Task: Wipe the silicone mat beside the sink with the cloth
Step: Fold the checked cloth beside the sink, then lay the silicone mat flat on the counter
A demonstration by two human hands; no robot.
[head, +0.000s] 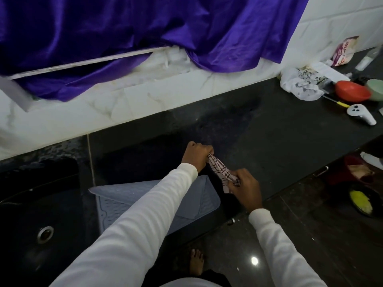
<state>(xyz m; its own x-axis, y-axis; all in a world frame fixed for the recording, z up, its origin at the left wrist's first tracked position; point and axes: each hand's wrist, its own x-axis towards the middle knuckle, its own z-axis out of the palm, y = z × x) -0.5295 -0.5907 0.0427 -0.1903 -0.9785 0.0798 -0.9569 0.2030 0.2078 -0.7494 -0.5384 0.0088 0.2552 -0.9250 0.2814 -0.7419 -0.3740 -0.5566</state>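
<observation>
A large purple sheet [128, 38] hangs over the white tiled wall behind a dark stone counter [279, 141]. Set into the counter's left end is a black sink [31, 214] with a round metal drain [45, 234]. Just right of the sink, at the counter's front edge, lies the grey ribbed mat [207, 195], partly covered by the left sleeve. Above the mat's right side both hands hold a checked cloth [220, 169] stretched between them: the left hand [196, 155] is fisted tight around its upper end, and the right hand [245, 188] pinches the lower end, nearer the front edge. The cloth is bunched and lifted off the counter, not touching the mat. Toward the counter's far right corner sit a crumpled white bag [300, 84], an orange bowl [352, 93] touching a green bowl [376, 89], and, nearer the front edge, a white controller [361, 116].
</observation>
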